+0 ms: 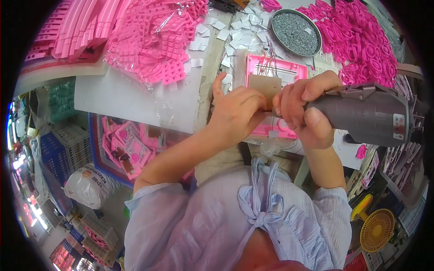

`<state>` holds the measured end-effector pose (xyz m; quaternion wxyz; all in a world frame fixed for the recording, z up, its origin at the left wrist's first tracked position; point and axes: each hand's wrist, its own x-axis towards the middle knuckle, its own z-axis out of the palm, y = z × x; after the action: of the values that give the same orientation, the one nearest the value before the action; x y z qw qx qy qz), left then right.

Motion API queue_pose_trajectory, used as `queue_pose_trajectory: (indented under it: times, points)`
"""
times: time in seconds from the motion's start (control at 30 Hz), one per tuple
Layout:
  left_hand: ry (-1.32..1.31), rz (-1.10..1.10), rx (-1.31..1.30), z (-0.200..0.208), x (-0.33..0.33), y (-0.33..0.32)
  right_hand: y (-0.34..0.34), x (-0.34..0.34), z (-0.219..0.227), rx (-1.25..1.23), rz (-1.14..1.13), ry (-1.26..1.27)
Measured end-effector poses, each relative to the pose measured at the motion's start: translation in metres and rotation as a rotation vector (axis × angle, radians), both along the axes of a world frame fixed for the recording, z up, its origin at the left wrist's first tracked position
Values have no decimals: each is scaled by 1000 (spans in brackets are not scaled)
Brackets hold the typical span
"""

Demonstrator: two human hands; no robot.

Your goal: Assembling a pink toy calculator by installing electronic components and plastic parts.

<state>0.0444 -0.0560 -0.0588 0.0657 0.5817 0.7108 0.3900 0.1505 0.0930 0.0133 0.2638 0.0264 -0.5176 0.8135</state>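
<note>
My right hand [307,108] is wrapped around a dark grey electric screwdriver [361,115], which lies nearly level with its tip toward the left. Under both hands is a pink plastic casing [254,61] on the table, with thin wires [270,58] at its far end. A brown board [262,86] sits over the casing's middle. My left hand [237,108] bends its thumb and fingers together at the board's near edge, by the screwdriver's tip, with one finger raised. Whatever it pinches is hidden.
A round tray of small metal screws [294,32] stands beyond the casing. Magenta ring-shaped parts [361,43] are heaped far right, pink button pads [153,45] far left. White paper pieces [244,27] lie between. Below left, a bin [101,156] holds pink assemblies. A yellow fan [376,229] stands lower right.
</note>
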Motion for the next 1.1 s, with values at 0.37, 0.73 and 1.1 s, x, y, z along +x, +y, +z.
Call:
queue_pose_trajectory:
  times: [0.37,0.73,1.1]
  points:
    - [-100,-79,-167,25,-5,-3,-9,-3,-11,230,-59,-94]
    - [13,-153,-250,33,-16,-5,8,-7,-8,344,70,-117]
    - [517,-246,-297,16,-91,219,95,36,47,192,-191,161]
